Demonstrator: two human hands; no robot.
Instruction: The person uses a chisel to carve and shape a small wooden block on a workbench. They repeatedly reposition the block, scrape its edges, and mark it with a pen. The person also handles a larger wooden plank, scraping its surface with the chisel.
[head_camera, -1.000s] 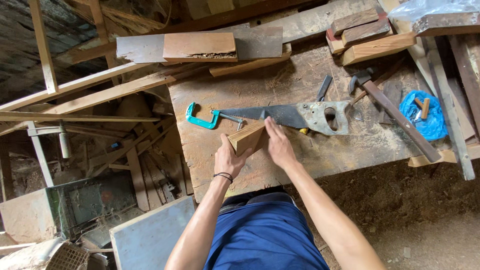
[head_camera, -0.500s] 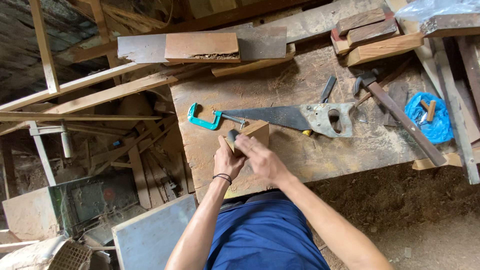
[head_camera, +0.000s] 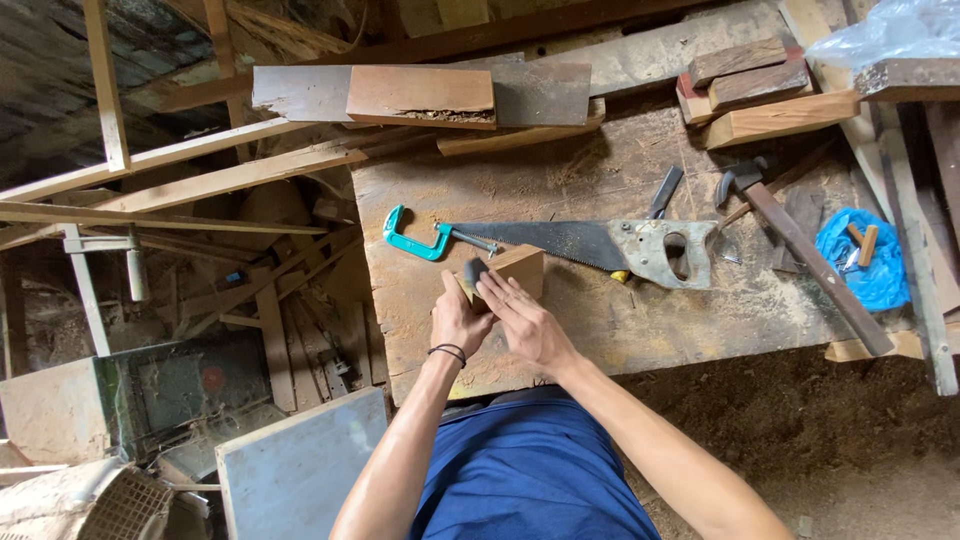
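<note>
Left hand (head_camera: 458, 318), black band at the wrist, closed around a small dark rounded object (head_camera: 473, 270); only the tip poking out above the fingers, kind impossible to tell. Right hand (head_camera: 525, 320) just beside, fingers stretched together and laid over the near edge of a small pale wooden block (head_camera: 520, 268), hiding the block's lower part. Block resting on the worn, sawdust-strewn wooden workbench (head_camera: 600, 330), close to the front edge.

Just behind the block: a handsaw with dark blade and weathered pale handle (head_camera: 600, 243), flat on the bench. Teal metal C-clamp (head_camera: 420, 238) to the left, screw end meeting the saw's tip, contact not clear. Dark chisel-like tool (head_camera: 664, 191) past the saw handle, partly tucked behind it. Hammer with long brown wooden handle (head_camera: 805, 250) lying diagonally to the right. Crumpled blue plastic bag (head_camera: 865, 262) beyond, small wooden pieces on top. Stacked timber offcuts (head_camera: 750, 85) at the far edge. Clutter of wooden slats (head_camera: 200, 180) left of the bench, shadowed and hard to sort out.
</note>
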